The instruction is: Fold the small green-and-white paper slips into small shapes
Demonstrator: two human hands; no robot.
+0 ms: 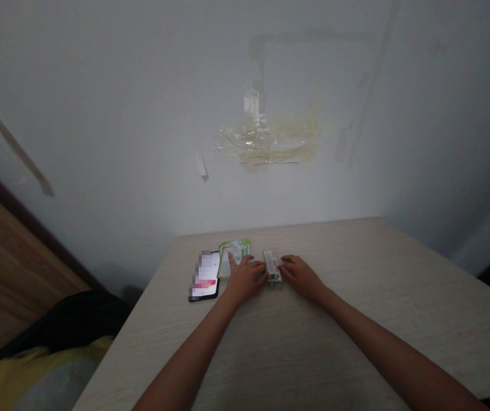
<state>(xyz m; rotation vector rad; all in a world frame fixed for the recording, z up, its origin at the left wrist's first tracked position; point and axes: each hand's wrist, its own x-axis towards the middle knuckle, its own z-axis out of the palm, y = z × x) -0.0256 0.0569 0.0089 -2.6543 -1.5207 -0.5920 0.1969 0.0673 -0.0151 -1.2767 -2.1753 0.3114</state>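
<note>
Both my forearms reach across a pale wooden table (356,297). My left hand (245,278) rests flat, fingers spread, with its fingertips on a green and white packet (236,251). A narrow green and yellow packet (273,267) lies between my hands. My right hand (300,275) touches its right edge with curled fingers; I cannot tell whether it grips the packet.
A phone (205,276) with a lit screen lies left of the packets. A white wall with tape remains (266,140) rises just behind the table. Dark and yellow cloth (56,354) lies beside the table's left edge, near a wooden panel (5,268).
</note>
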